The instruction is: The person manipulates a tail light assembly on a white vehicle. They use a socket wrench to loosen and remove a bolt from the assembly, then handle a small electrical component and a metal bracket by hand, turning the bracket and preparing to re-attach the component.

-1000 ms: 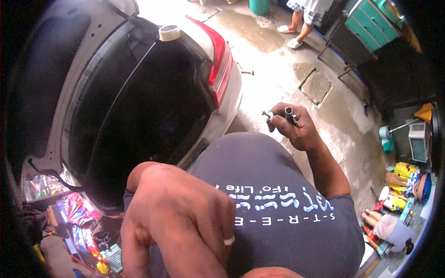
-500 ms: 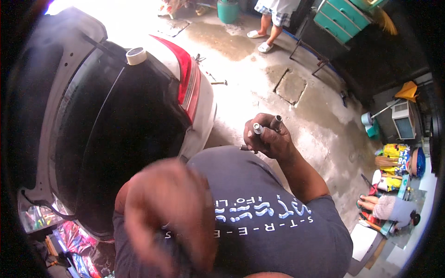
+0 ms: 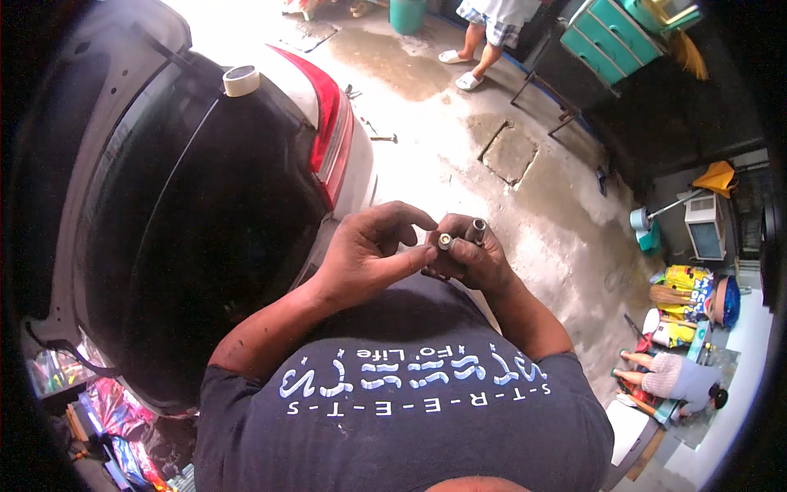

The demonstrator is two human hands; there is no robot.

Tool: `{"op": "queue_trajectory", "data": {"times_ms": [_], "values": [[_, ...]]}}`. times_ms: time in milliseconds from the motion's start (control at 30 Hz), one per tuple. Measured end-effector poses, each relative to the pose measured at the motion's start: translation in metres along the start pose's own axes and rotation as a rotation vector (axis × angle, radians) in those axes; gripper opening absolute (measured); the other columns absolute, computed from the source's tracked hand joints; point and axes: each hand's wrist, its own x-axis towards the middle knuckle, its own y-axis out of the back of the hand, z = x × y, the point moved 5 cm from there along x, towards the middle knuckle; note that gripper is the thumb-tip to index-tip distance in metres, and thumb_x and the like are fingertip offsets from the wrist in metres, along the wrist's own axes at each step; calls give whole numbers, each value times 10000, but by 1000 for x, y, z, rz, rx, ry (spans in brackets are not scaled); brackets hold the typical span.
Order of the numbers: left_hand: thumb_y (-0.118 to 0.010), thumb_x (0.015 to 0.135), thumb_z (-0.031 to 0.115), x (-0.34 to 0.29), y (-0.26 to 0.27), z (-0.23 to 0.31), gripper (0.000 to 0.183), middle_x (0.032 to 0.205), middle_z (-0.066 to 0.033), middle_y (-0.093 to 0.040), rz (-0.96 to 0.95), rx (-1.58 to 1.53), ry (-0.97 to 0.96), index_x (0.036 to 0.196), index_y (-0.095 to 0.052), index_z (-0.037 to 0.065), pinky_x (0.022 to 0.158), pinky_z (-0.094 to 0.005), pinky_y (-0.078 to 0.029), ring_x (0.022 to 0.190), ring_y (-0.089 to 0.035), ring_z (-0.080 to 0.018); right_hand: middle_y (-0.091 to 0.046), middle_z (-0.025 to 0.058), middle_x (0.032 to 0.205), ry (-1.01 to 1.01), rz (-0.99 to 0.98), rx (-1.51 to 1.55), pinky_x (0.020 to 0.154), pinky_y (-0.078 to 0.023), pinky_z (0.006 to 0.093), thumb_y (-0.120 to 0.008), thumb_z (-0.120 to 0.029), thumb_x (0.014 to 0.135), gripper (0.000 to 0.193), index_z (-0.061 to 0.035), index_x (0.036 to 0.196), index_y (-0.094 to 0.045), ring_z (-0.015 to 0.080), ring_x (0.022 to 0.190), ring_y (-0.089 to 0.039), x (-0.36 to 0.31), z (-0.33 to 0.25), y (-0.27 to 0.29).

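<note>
My right hand (image 3: 489, 266) is closed in front of my chest. Two short metal tubes, socket-like, stick up from its fingers: a light-rimmed tube (image 3: 445, 242) by the thumb and a darker tube (image 3: 478, 229) behind it. Coming in from the left, my left hand (image 3: 361, 250) curves its index finger and thumb toward the tubes, with a gap between the two fingertips. Its thumb tip is beside the light-rimmed tube; whether it touches cannot be made out. The right hand's lower fingers are partly hidden.
On the left a car stands with its trunk lid (image 3: 61, 164) raised and a tape roll (image 3: 241, 80) on its edge. A hammer-like tool (image 3: 381, 138) lies on the concrete floor. One person (image 3: 484, 41) stands far ahead; another person (image 3: 680, 373) is at the right.
My left hand, blurred over my chest before, has moved forward and up to meet my right hand. The right hand still holds the tubes and has shifted slightly left.
</note>
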Motion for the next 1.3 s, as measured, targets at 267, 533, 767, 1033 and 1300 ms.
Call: {"op": "queue_trajectory", "data": {"times_ms": [267,533,767,1033,1300], "values": [[-809,934,80,-1,-2,-7,231,1029,-53,-751,-11,-110,43,1116,-701,-11,881,-289,-569,976,-691,-110,-521,-27,707,-22,35,91,519,-335,254,-651,-302,1033,283,-25,1090,-641,70,564,-433,4,9,-5],[-810,927,70,-3,0,-10,238,1008,-41,-739,5,-141,21,1120,-698,-9,869,-278,-556,949,-675,-100,-530,-26,720,-27,26,61,521,-332,257,-642,-293,1033,280,-17,1078,-644,71,584,-445,6,6,-10],[-870,860,144,-2,19,-4,498,1090,-37,-636,144,67,-44,1285,-643,19,796,-233,-497,908,-582,-71,-622,7,757,-58,219,-284,508,-378,251,-614,-299,1018,269,-33,1044,-646,68,573,-490,8,-3,-7],[-897,837,352,-4,12,-32,619,1164,-188,-742,-163,566,294,1255,-630,-19,975,-407,-550,1115,-712,-257,-631,75,855,-5,390,344,564,-442,270,-587,-330,1020,226,-112,1077,-584,118,564,-483,30,2,2],[-746,1001,255,-4,12,-65,350,1039,-107,-723,-148,31,343,1175,-659,-36,863,-338,-543,966,-673,-159,-594,54,840,144,332,565,592,-420,298,-575,-350,1045,253,-98,1058,-588,145,581,-492,42,-7,-1]]}}
